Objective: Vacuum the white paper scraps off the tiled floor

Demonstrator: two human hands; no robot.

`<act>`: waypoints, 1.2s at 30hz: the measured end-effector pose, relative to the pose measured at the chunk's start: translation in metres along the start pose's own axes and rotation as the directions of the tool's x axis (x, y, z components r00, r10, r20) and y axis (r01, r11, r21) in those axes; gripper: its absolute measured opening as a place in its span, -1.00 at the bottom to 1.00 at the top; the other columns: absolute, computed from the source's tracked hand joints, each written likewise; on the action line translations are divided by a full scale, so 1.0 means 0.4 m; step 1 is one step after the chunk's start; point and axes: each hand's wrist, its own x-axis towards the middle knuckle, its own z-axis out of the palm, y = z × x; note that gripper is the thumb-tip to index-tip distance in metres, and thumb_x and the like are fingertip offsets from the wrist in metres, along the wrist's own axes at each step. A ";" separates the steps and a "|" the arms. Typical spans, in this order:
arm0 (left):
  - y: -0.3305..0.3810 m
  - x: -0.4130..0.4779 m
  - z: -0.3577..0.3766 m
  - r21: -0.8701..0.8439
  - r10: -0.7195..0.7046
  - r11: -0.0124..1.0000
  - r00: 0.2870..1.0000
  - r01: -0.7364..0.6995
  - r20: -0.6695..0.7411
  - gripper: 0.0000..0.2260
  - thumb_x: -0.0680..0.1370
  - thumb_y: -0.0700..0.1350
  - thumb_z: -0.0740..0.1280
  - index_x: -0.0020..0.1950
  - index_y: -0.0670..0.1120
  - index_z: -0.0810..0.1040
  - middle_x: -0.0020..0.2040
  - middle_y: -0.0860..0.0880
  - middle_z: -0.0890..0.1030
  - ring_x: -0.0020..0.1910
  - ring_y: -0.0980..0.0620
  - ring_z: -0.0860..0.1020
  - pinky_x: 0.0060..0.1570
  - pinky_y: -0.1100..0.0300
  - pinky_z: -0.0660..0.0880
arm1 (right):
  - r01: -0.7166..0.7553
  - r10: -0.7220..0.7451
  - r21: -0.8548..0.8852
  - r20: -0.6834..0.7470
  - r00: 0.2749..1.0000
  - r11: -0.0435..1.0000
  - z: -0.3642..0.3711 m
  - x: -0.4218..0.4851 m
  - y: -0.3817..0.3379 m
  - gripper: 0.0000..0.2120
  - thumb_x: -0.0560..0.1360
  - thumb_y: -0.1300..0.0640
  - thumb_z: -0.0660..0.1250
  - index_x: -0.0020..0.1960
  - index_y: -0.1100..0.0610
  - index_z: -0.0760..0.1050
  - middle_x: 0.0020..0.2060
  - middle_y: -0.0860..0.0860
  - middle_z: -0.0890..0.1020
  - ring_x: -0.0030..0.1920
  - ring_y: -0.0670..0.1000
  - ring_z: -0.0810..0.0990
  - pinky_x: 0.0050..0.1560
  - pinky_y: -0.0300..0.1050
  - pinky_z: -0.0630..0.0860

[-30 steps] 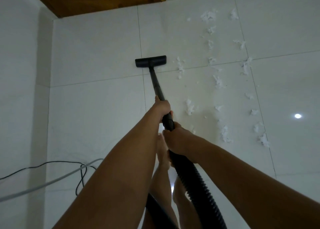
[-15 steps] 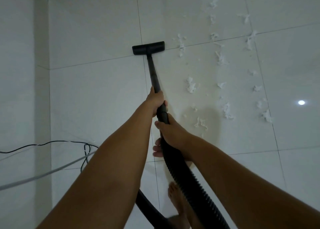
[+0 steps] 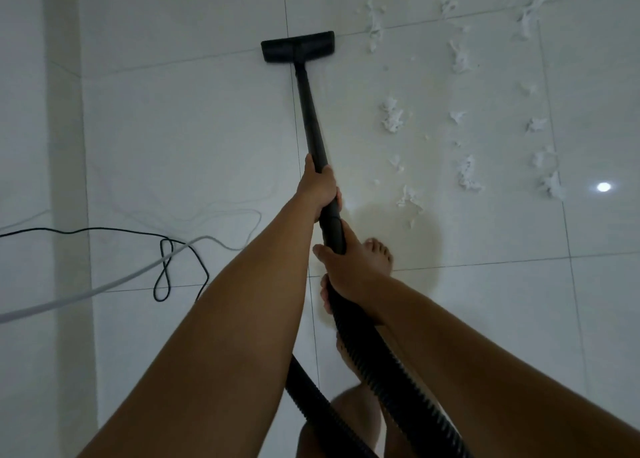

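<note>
The black vacuum wand [image 3: 311, 111] runs lengthwise away from the person, pointing forward and slightly left. It ends in the floor head [image 3: 298, 46], whose long side lies crosswise on the tiled floor [image 3: 173, 128] at a grout line. The white paper scraps [image 3: 391, 114] lie in rows to the right, apart from wand and head. The left hand [image 3: 318, 189] grips the wand's near end; the right hand [image 3: 346, 267] wraps the cuff where the ribbed hose [image 3: 377, 374] begins. A black cord [image 3: 90, 229] and a grey cable [image 3: 86, 292] lie at the left.
</note>
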 end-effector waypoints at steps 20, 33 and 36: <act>-0.224 -0.207 0.073 0.152 -0.083 0.985 0.997 0.082 0.003 -0.44 0.73 -0.04 0.08 0.64 0.30 -0.10 -0.26 -0.15 0.51 -0.37 -0.02 0.51 0.05 -0.02 0.61 | -0.194 0.173 0.256 0.104 0.980 0.947 0.020 -0.206 0.229 -0.52 0.65 0.15 0.21 0.43 -0.32 0.27 -0.29 0.15 0.54 -0.52 -0.01 0.52 -0.42 -0.10 0.57; -0.371 -0.333 0.151 0.098 -0.143 0.985 0.990 0.143 -0.002 -0.44 0.72 -0.02 0.10 0.63 0.31 -0.07 -0.34 -0.14 0.50 -0.37 -0.02 0.48 0.16 -0.01 0.56 | -0.243 0.216 0.270 0.127 0.968 0.932 -0.019 -0.363 0.357 -0.56 0.66 0.17 0.20 0.45 -0.21 0.27 -0.32 0.12 0.51 -0.51 -0.01 0.50 -0.49 -0.18 0.53; -0.406 -0.360 0.169 0.081 -0.147 0.986 0.989 0.146 -0.001 -0.46 0.72 -0.03 0.10 0.63 0.31 -0.02 -0.45 -0.12 0.52 -0.40 -0.01 0.49 0.11 0.00 0.57 | -0.234 0.201 0.266 0.146 0.969 0.935 -0.027 -0.395 0.395 -0.55 0.65 0.19 0.18 0.45 -0.19 0.25 -0.30 0.13 0.52 -0.53 -0.01 0.50 -0.49 -0.16 0.54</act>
